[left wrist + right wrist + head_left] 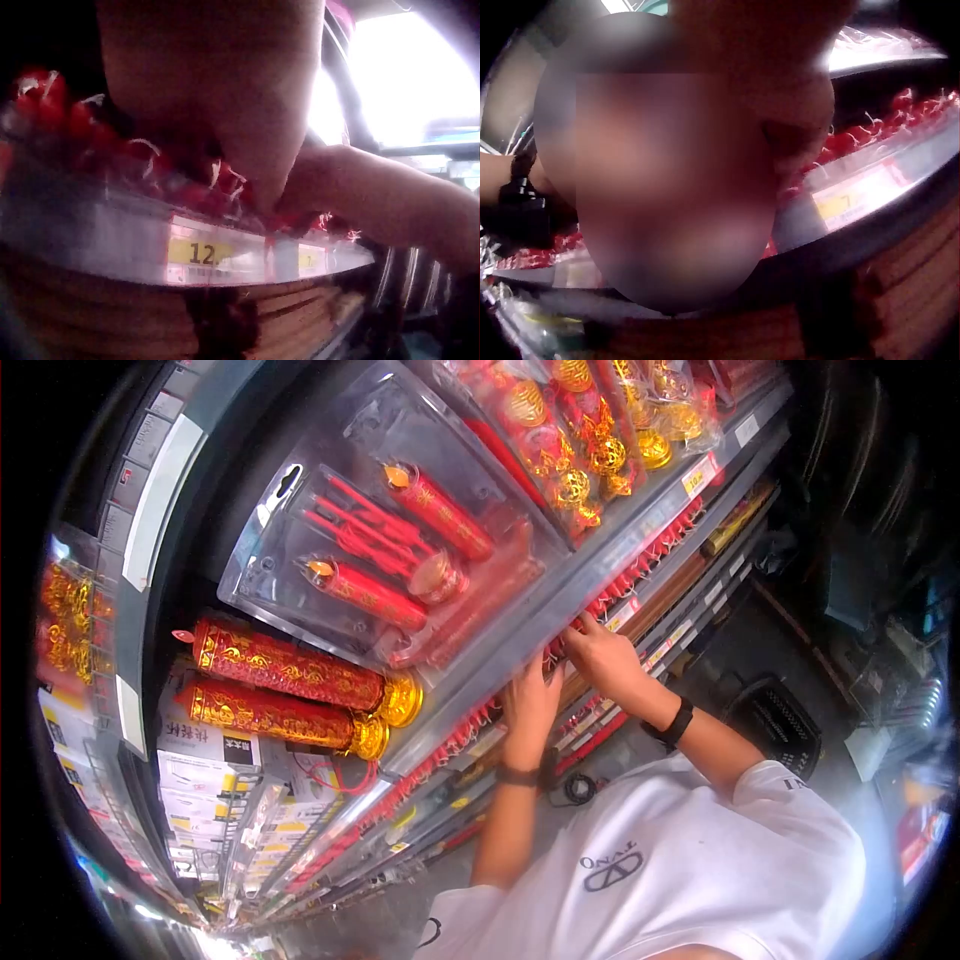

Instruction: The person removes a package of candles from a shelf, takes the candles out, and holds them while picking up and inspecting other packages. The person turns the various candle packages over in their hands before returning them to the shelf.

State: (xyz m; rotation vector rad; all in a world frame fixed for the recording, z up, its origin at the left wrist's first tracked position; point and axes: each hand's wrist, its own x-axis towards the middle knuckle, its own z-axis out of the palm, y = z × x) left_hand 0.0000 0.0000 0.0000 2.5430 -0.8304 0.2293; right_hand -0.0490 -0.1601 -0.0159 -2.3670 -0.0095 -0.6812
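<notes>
Red white-stringed pieces (911,120) beside the fingers (580,628)

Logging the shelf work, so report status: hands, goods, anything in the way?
Left hand, right hand close together at the red items; grip unclear. Items rowed, white strings showing. Upper shelf above, possibly restricting access.

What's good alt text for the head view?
A person's left hand and right hand reach under a store shelf, by a row of red items. On top lie two red-gold candle ornaments and a clear plastic package.
</notes>
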